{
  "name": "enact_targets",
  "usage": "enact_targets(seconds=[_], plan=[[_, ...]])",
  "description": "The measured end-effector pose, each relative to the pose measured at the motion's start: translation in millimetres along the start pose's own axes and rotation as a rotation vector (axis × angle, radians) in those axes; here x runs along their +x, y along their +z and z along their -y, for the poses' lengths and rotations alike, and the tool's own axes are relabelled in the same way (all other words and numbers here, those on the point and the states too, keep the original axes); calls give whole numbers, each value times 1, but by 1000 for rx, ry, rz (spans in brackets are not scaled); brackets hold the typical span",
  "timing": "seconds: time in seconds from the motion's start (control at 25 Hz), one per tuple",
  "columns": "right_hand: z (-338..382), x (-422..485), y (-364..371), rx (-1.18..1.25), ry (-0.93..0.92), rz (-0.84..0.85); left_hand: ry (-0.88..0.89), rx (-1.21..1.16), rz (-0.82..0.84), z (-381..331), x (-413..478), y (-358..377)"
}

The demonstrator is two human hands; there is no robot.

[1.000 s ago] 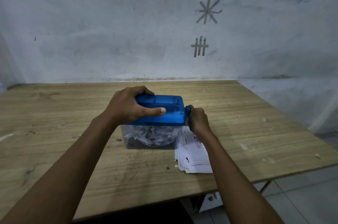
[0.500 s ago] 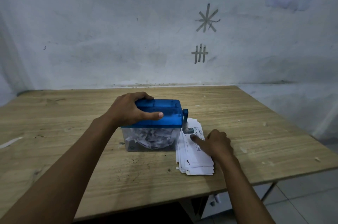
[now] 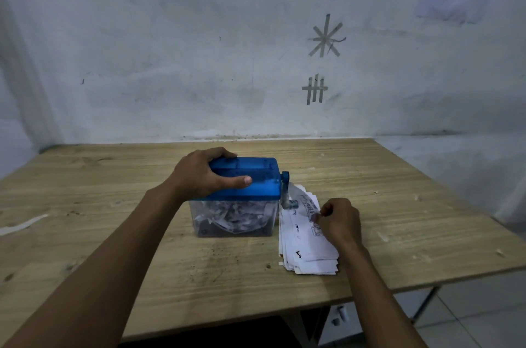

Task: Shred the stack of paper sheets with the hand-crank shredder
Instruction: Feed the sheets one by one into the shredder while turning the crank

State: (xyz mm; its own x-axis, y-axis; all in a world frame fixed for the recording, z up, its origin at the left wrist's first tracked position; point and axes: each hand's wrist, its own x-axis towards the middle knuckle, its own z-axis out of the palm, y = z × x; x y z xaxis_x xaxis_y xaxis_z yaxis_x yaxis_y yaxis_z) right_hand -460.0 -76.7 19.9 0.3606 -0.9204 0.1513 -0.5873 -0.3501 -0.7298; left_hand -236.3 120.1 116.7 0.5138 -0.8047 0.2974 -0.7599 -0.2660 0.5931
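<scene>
The wooden bench filled the lower half of the frame, set against a grey wall. The hand-crank shredder stood at centre frame, its blue lid over a clear bin packed with paper shreds. The stack of paper sheets lay flat on the bench just right of the shredder. The left hand gripped the lid from the left, fingers curled over the far edge, thumb along the near face. The right hand rested on the stack, fingers curled inward and apparently pinching the top sheet; blur obscured the contact. The crank hung downward, untouched.
</scene>
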Motion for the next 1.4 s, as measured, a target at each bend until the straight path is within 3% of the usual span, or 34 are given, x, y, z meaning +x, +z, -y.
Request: enact_targets(seconds=[0.2,0.48,0.6,0.68,0.88,1.2,1.4], plan=[[15,3,-15,150,-83,-28,2,19,-33,0,-3,4],[82,19,-44,505,-395,-103,9,-21,-67,2,-3,5],[112,25,-46,547,-463,-97,13,-53,-69,3,-3,5],[131,25,-42,558,-467,-74,23,-52,-72,3,-3,5],[156,14,-19,772,-434,246,19,-50,-65,3,-2,6],[170,7,14,730,-431,314,-74,-209,-83,6,-1,6],[165,10,18,729,-460,258,-119,-290,-113,3,-3,5]])
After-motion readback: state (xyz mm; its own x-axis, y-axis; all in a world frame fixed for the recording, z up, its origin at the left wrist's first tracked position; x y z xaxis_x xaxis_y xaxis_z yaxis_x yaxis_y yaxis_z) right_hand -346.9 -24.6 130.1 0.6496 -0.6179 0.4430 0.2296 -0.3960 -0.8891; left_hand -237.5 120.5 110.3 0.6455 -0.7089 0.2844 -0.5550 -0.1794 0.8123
